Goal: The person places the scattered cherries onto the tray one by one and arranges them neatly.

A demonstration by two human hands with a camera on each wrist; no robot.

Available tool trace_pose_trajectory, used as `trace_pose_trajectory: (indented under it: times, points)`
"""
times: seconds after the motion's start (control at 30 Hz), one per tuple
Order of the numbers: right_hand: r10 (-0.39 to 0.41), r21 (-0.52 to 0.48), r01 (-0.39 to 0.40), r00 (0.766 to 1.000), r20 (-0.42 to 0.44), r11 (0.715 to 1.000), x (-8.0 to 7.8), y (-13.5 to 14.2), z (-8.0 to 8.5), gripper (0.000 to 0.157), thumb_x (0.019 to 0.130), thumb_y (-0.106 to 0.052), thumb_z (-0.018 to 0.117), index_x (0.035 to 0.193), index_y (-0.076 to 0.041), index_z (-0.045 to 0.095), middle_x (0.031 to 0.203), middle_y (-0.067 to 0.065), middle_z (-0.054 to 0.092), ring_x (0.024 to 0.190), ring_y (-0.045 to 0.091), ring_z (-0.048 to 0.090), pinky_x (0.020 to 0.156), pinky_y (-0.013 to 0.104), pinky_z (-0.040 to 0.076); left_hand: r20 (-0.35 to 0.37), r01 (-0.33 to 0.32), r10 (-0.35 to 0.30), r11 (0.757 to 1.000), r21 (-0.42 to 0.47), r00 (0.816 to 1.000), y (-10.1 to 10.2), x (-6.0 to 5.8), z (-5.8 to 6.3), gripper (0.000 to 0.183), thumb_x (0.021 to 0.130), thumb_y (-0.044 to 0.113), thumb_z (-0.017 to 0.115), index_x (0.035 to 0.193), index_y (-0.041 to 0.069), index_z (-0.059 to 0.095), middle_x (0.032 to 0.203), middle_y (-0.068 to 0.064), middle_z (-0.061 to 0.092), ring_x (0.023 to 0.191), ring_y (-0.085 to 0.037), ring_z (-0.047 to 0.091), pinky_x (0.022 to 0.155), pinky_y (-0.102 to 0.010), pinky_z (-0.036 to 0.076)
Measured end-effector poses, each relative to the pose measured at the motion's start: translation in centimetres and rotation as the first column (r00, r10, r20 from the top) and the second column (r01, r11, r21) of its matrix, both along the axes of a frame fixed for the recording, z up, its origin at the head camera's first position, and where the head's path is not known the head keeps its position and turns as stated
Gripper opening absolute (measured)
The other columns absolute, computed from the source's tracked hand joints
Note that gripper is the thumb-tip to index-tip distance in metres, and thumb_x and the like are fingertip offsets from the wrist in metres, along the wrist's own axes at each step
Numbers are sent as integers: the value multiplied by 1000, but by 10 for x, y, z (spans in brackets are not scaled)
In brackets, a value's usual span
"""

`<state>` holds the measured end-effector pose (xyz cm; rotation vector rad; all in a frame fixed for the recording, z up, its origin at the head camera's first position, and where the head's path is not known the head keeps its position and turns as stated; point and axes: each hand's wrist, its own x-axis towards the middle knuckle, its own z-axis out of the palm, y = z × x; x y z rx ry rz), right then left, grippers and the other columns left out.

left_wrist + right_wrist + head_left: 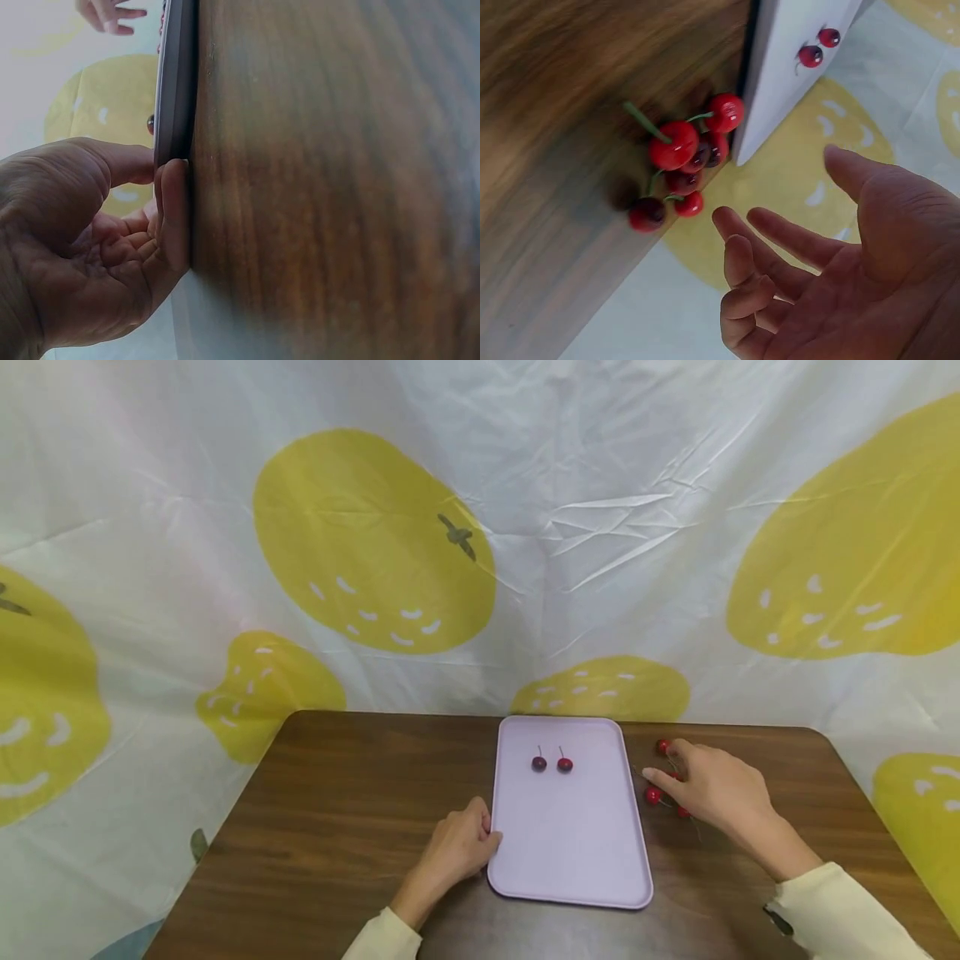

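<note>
A pale lilac tray [566, 835] lies on the table, with two dark red cherries [565, 765] side by side on its far part, stems pointing away. My left hand [457, 843] pinches the tray's left edge; in the left wrist view the thumb is on the rim and curled fingers [175, 202] are beneath it. Over a cluster of red cherries [673, 145] right of the tray hovers my right hand [720, 781]. Its thumb and fingers are spread apart with nothing between them, as the right wrist view shows. In the head view the hand partly hides the cluster.
The brown wooden table [375, 777] extends to both sides of the tray. Behind its far edge hangs a white cloth [600, 568] printed with large yellow fruit.
</note>
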<state>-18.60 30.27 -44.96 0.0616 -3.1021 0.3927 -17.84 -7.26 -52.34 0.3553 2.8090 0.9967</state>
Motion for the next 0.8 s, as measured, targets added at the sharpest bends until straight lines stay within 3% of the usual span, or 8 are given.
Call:
trace_pose_trajectory:
  times: [0.23, 0.53, 0.8]
  points:
    - [8, -1, -8, 1000, 0, 1000, 12, 17, -8, 32, 92, -42, 79, 109, -17, 68, 74, -7, 63, 66, 19, 61, 50, 41, 41, -7, 2, -2, 1000, 0, 1000, 0, 0, 0, 23, 95, 21, 76, 92, 12, 55, 69, 4, 63, 47, -8, 56, 51, -26, 44]
    - [6, -35, -6, 1000, -5, 999, 13, 22, -22, 30, 90, -32, 81, 115, -19, 70, 84, -4, 70, 69, 18, 63, 50, 42, 43, -15, -1, 1, 1000, 6, 1000, -1, 0, 1, 22, 94, 20, 75, 92, 12, 55, 69, 4, 65, 46, -6, 56, 52, -26, 45]
    - [14, -58, -17, 999, -47, 998, 11, 17, -36, 23, 90, -28, 82, 109, -18, 72, 79, -11, 69, 65, 12, 60, 49, 37, 41, -49, 17, -17, 1000, -1, 999, -1, 1, 2, 22, 93, 19, 75, 90, 12, 55, 69, 5, 66, 46, -5, 55, 54, -26, 44]
